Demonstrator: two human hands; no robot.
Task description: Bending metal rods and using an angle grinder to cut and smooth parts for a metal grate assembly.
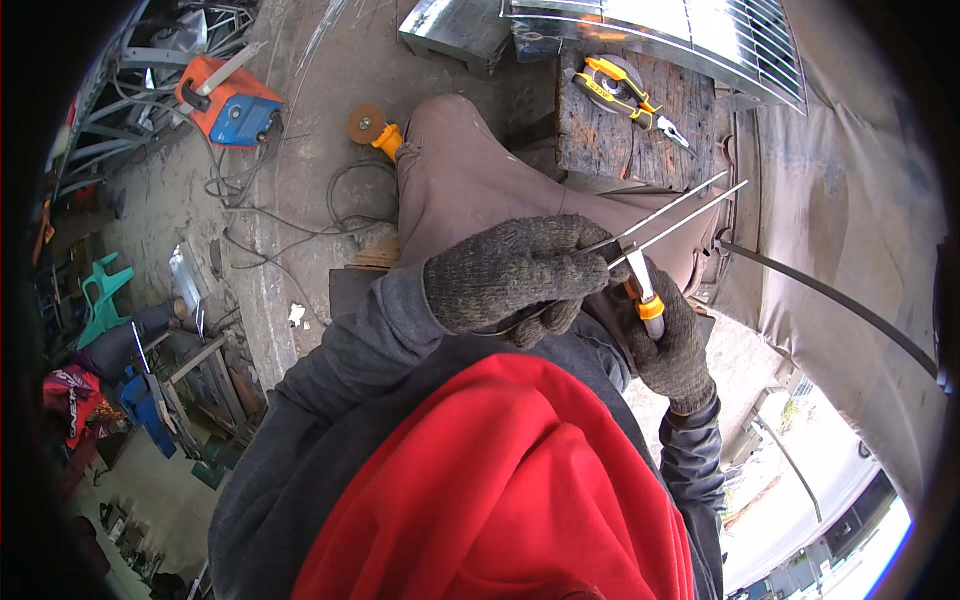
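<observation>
- The left hand (515, 275), in a dark grey knitted work glove, has its fingers clenched round the near ends of two thin, straight silver metal rods (672, 215). The rods run up and to the right from the fist, close together and almost parallel, their far ends free in the air above the person's lap.
- The right hand (672, 345), in the same kind of glove, is closed round an orange-and-yellow handled tool with a silver metal head (645, 290). The head sits right at the spot where the rods leave the left fist; whether it touches them cannot be told.
- As a judgement: the rods are gathered and held ready, with the tool brought to their near ends. No joint, cut or mark shows on them, so the work on them looks barely begun.
- Ahead of the knees stands a weathered dark wooden block serving as a bench (640, 140). On it lie a yellow-and-black round tape measure (612, 88) and small pliers (672, 130).
- The floor is rough grey concrete (300, 150). On it sit an orange-and-blue boxy welding machine (228, 103), loose cables and a yellow angle grinder with a brown disc (375, 128).
- A silver metal grille panel (700, 40) lies beyond the block. A green plastic chair (100, 295) and scrap clutter fill the left side of the open workshop.
</observation>
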